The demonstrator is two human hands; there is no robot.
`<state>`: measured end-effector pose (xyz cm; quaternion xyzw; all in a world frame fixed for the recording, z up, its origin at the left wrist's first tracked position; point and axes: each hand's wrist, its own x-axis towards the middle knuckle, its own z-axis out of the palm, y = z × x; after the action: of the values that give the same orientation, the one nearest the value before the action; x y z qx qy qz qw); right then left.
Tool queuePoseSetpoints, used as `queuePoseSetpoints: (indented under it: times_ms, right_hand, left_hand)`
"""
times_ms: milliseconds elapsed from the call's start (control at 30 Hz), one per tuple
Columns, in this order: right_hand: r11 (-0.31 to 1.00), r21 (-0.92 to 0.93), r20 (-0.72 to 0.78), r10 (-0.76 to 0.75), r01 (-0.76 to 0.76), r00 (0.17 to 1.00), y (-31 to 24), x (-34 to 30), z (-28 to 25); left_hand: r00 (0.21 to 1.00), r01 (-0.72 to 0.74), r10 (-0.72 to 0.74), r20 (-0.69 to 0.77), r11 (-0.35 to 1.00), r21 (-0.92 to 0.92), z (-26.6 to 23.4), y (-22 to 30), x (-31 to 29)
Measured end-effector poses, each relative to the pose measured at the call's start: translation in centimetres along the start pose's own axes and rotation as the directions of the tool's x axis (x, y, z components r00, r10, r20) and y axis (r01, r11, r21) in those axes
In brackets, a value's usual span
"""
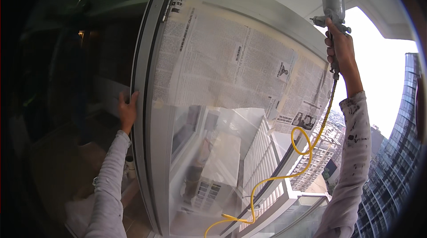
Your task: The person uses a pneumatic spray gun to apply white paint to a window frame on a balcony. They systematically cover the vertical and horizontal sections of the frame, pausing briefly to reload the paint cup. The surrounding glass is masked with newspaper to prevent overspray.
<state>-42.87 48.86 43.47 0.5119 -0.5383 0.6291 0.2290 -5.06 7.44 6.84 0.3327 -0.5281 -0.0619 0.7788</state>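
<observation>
My right hand (341, 44) is raised at the upper right, its fingers wrapped round the handle of a spray gun (332, 24). A grey paint cup (333, 4) stands on top of the gun. From the handle's bottom runs a yellow air hose (267, 179), looping down past the glass. My left hand (127, 111) rests with fingers apart at the edge of the grey door frame (152, 117) and holds nothing. Newspaper sheets (222, 60), stuck on with masking tape, cover the upper pane. The gun is level with the frame's upper right corner.
Dark reflective glass (66, 82) fills the left side. Below the newspaper, uncovered glass (213, 149) shows buildings. White slats (262, 166) and a glass balcony railing (284, 220) are at lower right. A tall glass tower (391, 171) stands outside, far right.
</observation>
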Motion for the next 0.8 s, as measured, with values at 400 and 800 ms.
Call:
queuePoseSetpoints:
  times_ms: [400, 800]
  right_hand:
    - [0.996, 0.093, 0.073, -0.008, 0.002, 0.997, -3.7, -1.2, 3.2]
    - [0.998, -0.016, -0.051, 0.056, -0.057, 0.997, 2.9, 1.9, -2.8]
  left_hand:
    - [1.0, 0.019, -0.019, 0.004, 0.999, -0.033, -0.7, 2.1, -0.1]
    - [0.994, 0.102, -0.101, 0.034, 0.994, -0.045, -0.1, -0.4, 0.2]
